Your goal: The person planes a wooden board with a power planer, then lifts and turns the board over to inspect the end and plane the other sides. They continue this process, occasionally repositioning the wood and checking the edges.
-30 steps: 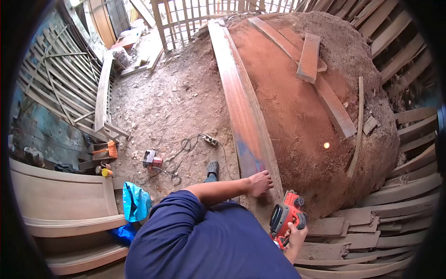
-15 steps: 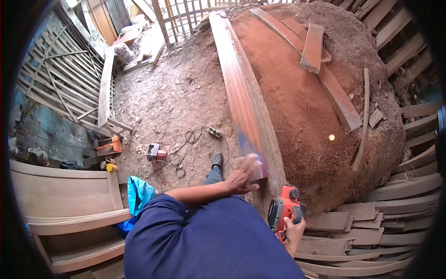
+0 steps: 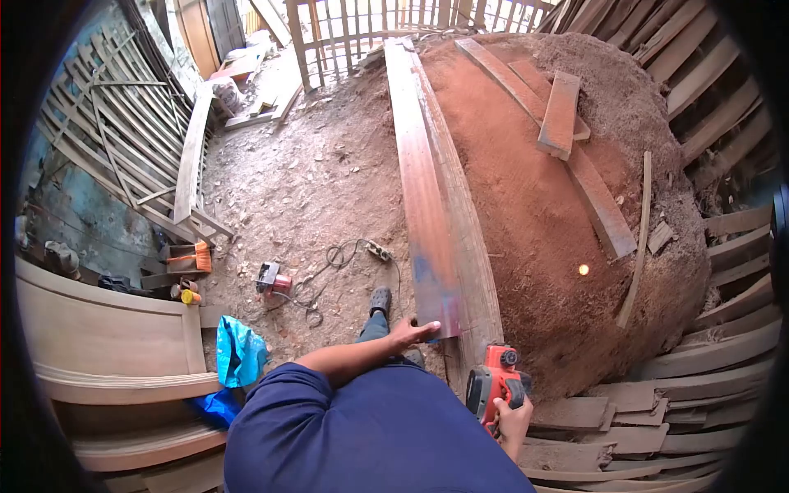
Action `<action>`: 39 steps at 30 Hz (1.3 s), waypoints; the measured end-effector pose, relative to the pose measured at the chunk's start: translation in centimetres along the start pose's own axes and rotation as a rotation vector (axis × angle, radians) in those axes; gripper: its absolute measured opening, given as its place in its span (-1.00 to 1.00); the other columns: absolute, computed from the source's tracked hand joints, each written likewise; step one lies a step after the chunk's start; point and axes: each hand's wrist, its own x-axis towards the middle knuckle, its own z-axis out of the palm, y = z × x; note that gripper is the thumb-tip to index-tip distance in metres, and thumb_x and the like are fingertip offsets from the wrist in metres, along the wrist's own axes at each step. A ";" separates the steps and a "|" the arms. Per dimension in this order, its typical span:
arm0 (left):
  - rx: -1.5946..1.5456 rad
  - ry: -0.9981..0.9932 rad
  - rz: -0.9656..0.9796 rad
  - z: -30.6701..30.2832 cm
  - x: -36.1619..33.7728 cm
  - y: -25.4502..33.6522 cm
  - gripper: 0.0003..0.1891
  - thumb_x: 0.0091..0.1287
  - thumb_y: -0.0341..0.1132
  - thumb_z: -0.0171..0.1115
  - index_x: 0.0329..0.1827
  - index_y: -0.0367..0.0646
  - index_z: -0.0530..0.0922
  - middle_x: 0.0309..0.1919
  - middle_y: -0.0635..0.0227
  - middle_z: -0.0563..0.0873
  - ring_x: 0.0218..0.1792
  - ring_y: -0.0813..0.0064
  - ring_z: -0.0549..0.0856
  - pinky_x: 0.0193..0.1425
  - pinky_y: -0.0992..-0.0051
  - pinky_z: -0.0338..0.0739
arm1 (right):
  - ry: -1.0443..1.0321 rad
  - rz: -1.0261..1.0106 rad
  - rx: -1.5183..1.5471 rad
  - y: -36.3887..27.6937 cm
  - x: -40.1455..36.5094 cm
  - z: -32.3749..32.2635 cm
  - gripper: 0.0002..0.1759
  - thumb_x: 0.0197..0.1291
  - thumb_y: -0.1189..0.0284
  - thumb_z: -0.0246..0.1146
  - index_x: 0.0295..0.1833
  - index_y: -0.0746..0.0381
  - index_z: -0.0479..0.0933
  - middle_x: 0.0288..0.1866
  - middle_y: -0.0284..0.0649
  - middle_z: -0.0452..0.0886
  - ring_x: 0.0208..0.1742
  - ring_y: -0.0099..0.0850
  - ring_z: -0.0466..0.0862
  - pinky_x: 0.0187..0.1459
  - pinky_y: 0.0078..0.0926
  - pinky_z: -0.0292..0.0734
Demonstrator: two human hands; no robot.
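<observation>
A long reddish-brown plank, with blue and purple stains near its close end, lies along a rough beam. My left hand is closed at the plank's near left corner, thumb on top; the other fingers are partly hidden. In my right hand is the handle of a red and black electric planer. The planer is at the near end of the beam, to the right of my left hand; whether its base touches the wood is hidden.
Right of the beam rises a sawdust heap carrying loose boards. A red power tool and a cable with a socket strip lie on the ground. Panelled woodwork stands at left, near a blue bag. Stacked planks line the right.
My left hand has left the plank's upper face, moving down and left to its near corner. My right hand still holds the planer. The whole view has shifted slightly.
</observation>
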 end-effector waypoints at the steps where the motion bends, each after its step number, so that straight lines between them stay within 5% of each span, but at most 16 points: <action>1: -0.214 -0.051 -0.016 -0.1 -0.7 0.0 -0.25 0.14 0.25 0.52 0.13 -0.27 0.68 -0.10 0.26 0.80 -0.10 0.41 0.77 -0.01 0.37 0.65 | -0.001 -0.004 -0.001 0.3 0.0 -0.2 -0.73 -0.01 0.62 0.37 -0.13 0.33 0.57 -0.54 -0.33 0.54 -0.66 -0.51 0.52 -0.59 -0.46 0.39; 5: -0.397 -0.269 -0.313 -0.6 3.5 -4.1 -0.45 0.29 0.05 0.48 0.21 -0.08 0.59 0.01 0.48 0.72 -0.01 0.53 0.70 0.02 0.48 0.56 | -0.047 -0.055 -0.056 0.7 0.1 0.2 -0.70 -0.02 0.60 0.37 -0.10 0.34 0.59 -0.52 -0.31 0.56 -0.65 -0.51 0.54 -0.58 -0.45 0.41; 9: -0.361 -0.256 -0.261 -1.1 -0.2 0.0 -0.44 0.30 -0.03 0.48 0.25 -0.15 0.55 0.03 0.41 0.70 0.07 0.55 0.68 0.22 0.38 0.59 | -0.056 -0.045 -0.110 -0.9 -0.8 0.5 -0.66 -0.05 0.55 0.40 -0.08 0.38 0.61 -0.47 -0.26 0.60 -0.55 -0.45 0.60 -0.45 -0.40 0.50; 10: -0.364 -0.261 -0.147 -0.9 -0.3 0.2 -0.33 0.27 -0.04 0.48 0.33 -0.24 0.48 0.10 0.35 0.68 0.12 0.49 0.68 0.34 0.34 0.56 | -0.057 -0.054 -0.103 -1.5 -0.8 0.9 -0.66 -0.05 0.55 0.40 -0.08 0.38 0.61 -0.47 -0.26 0.60 -0.55 -0.45 0.60 -0.45 -0.40 0.50; 15: -0.318 -0.295 0.056 -1.6 -6.4 7.4 -0.18 0.11 -0.09 0.60 0.38 -0.28 0.44 0.23 0.21 0.61 0.14 0.43 0.65 0.31 0.35 0.55 | 0.002 -0.227 -0.228 2.4 0.6 0.8 -0.60 -0.12 0.49 0.44 -0.09 0.39 0.62 -0.30 -0.21 0.64 -0.27 -0.33 0.64 -0.10 -0.32 0.55; 17: -0.190 -0.277 0.374 -1.8 -9.9 12.6 -0.18 0.04 -0.17 0.64 0.36 -0.30 0.46 0.21 0.23 0.64 0.11 0.46 0.66 0.29 0.40 0.55 | 0.042 -0.246 -0.251 2.9 0.7 1.0 -0.58 -0.13 0.44 0.44 -0.10 0.40 0.63 -0.37 -0.17 0.64 -0.27 -0.23 0.68 -0.12 -0.27 0.55; 19: -0.043 -0.196 0.521 -1.8 -12.9 18.3 -0.19 -0.01 -0.06 0.64 0.28 -0.29 0.51 0.00 0.26 0.71 0.01 0.40 0.69 0.16 0.41 0.56 | -0.030 -0.235 -0.226 1.5 0.4 1.1 -0.61 -0.14 0.44 0.43 -0.12 0.37 0.63 -0.39 -0.17 0.63 -0.31 -0.25 0.66 -0.15 -0.27 0.55; 21: 0.232 -0.038 0.526 -3.1 -14.6 22.6 -0.28 0.07 -0.20 0.63 0.28 -0.33 0.54 0.12 0.26 0.70 0.06 0.46 0.67 0.12 0.42 0.60 | -0.027 -0.220 -0.238 -0.2 -0.4 1.4 -0.66 -0.11 0.42 0.40 -0.17 0.34 0.62 -0.43 -0.19 0.61 -0.36 -0.25 0.64 -0.18 -0.26 0.55; 23: -0.066 0.171 0.625 -2.9 -14.4 24.5 -0.30 0.20 -0.13 0.55 0.31 -0.36 0.50 0.13 0.23 0.69 0.04 0.47 0.67 0.07 0.40 0.62 | -0.056 -0.224 -0.287 0.0 -0.2 1.3 -0.61 -0.10 0.37 0.41 -0.13 0.36 0.62 -0.35 -0.08 0.67 -0.26 -0.13 0.68 -0.11 -0.18 0.56; 25: -0.296 0.126 1.056 -2.1 -14.6 28.1 -0.31 0.33 -0.04 0.43 0.36 -0.36 0.45 0.20 0.15 0.66 0.11 0.38 0.69 0.15 0.36 0.63 | 0.137 -0.394 -0.396 5.2 1.4 2.0 -0.53 -0.10 0.32 0.43 -0.07 0.38 0.61 -0.22 0.06 0.69 -0.12 0.01 0.69 -0.01 -0.08 0.55; 26: -0.280 0.120 1.067 -1.7 -15.6 29.9 -0.29 0.36 0.00 0.38 0.39 -0.36 0.42 0.25 0.09 0.63 0.18 0.31 0.67 0.22 0.33 0.62 | 0.072 -0.342 -0.366 5.0 1.3 1.9 -0.47 -0.09 0.30 0.44 -0.01 0.39 0.60 -0.12 0.16 0.67 0.00 0.10 0.66 0.08 -0.01 0.52; 32: -0.281 0.143 1.170 -1.0 -17.9 34.9 -0.31 0.41 0.02 0.33 0.51 -0.05 0.31 0.35 0.23 0.52 0.21 0.31 0.65 0.25 0.26 0.67 | 0.044 -0.276 -0.274 -0.2 -0.6 2.1 -0.69 -0.07 0.42 0.38 -0.21 0.36 0.58 -0.47 -0.04 0.61 -0.37 -0.08 0.67 -0.21 -0.15 0.54; 39: -0.348 0.260 1.158 -1.5 -17.7 35.7 -0.20 0.26 0.03 0.45 0.50 0.02 0.27 0.23 0.27 0.56 0.07 0.34 0.68 0.21 0.19 0.68 | -0.033 -0.203 -0.255 1.2 0.1 1.9 -0.61 -0.06 0.38 0.39 -0.10 0.37 0.59 -0.32 0.07 0.66 -0.19 0.03 0.69 -0.08 -0.10 0.55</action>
